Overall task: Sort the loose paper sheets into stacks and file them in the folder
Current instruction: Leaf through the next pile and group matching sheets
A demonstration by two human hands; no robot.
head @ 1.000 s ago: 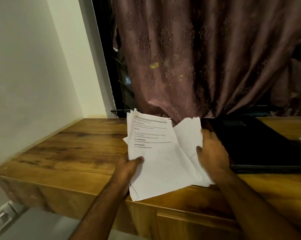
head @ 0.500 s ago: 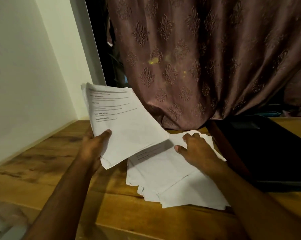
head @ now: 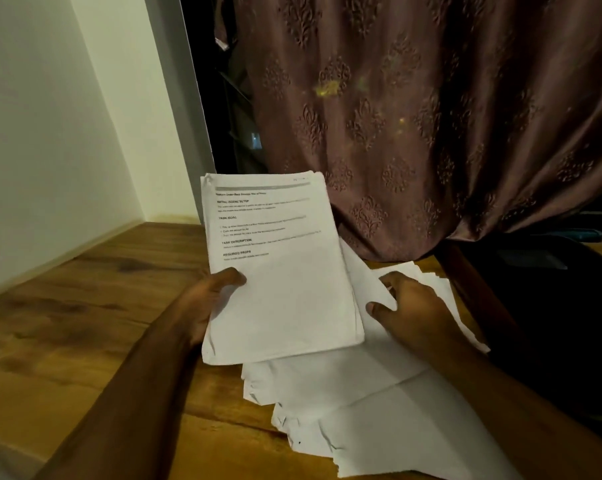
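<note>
We are gripping a stack (head: 278,271) in our left hand (head: 202,303) — our right hand (head: 413,306) is resting open-fingered on loose sheets (head: 361,403).

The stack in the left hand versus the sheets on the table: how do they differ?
The held stack is squared, edges aligned; the loose sheets are fanned out and skewed. The held stack is raised and tilted, gripped by the left hand; the loose sheets lie flat on the wooden table under the right hand. The held stack's top page shows printed headings; the loose sheets' visible faces look blank. Both are white paper.
</note>
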